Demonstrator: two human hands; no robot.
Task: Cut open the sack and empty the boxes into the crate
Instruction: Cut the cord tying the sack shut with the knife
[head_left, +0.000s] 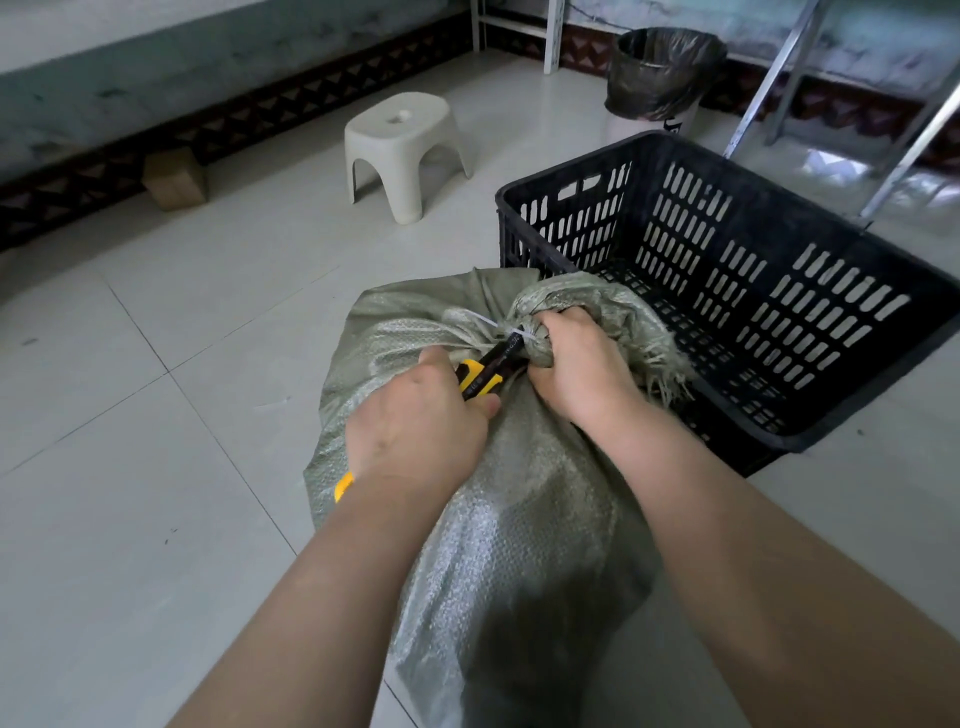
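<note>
A grey-green woven sack lies on the tiled floor in front of me, its neck bunched and bound by a white tie. My right hand grips the bunched neck just past the tie. My left hand holds a yellow and black utility knife, whose tip points at the tie. A black slotted plastic crate stands open just behind and to the right of the sack, with nothing visible inside. The boxes are hidden inside the sack.
A white plastic stool stands on the floor behind the sack. A cardboard box sits by the left wall. A bin with a black liner and metal rack legs are at the back right.
</note>
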